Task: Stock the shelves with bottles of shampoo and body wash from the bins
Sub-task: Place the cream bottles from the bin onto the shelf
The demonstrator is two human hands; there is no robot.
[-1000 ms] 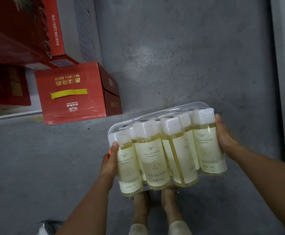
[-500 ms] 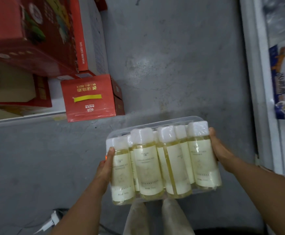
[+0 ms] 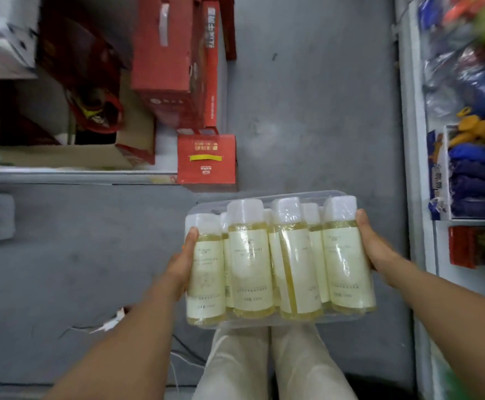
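At lower centre of the frame we hold one shrink-wrapped pack of bottles (image 3: 281, 261), four yellow white-capped ones in front, more behind uncounted, left hand (image 3: 181, 262) and right hand (image 3: 375, 249) clasping its two ends.

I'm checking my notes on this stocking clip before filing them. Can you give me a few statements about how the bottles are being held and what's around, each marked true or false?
1. Both hands hold the pack of bottles, the left hand on one end and the right hand on the other. True.
2. The bottles are loose, with no wrapping. False: they are bundled together in clear plastic wrap.
3. The bottle caps are white and the liquid is pale yellow. True.
4. The pack rests on the floor. False: it is held up above the grey floor, over the person's legs.
5. A red carton with a yellow strip stands on the floor beyond the pack. True.
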